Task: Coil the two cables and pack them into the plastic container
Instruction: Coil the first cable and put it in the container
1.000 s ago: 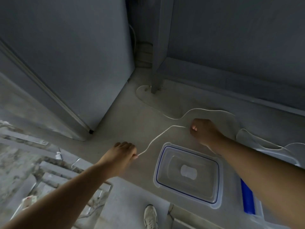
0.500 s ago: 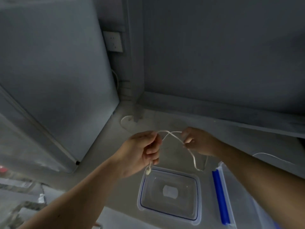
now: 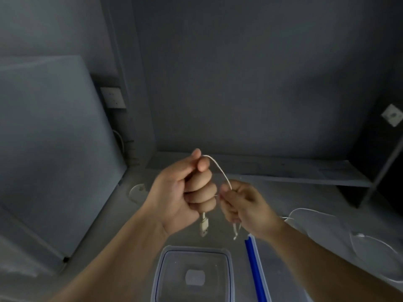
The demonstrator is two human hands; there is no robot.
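My left hand (image 3: 187, 192) is a fist around a thin white cable (image 3: 220, 171); its USB plug (image 3: 204, 226) hangs below the fist. The cable arcs from my left thumb over to my right hand (image 3: 244, 205), which pinches it, and a short end dangles under that hand. Both hands are raised above the clear plastic container (image 3: 162, 277) with a blue seal, which stands open at the bottom centre. A second white cable (image 3: 370, 238) lies loose on the floor at the right.
The container's lid with a blue strip (image 3: 254, 269) lies right of the container. A grey cabinet side (image 3: 54, 160) stands at the left, a low shelf (image 3: 283, 171) behind. Wall sockets (image 3: 113, 98) sit at the back corner. More white cable (image 3: 136, 190) curls near the cabinet.
Both hands have lifted the cable off the floor and come together above the container. My left hand has closed into a fist around it, the plug now hanging below. The view has tilted upward.
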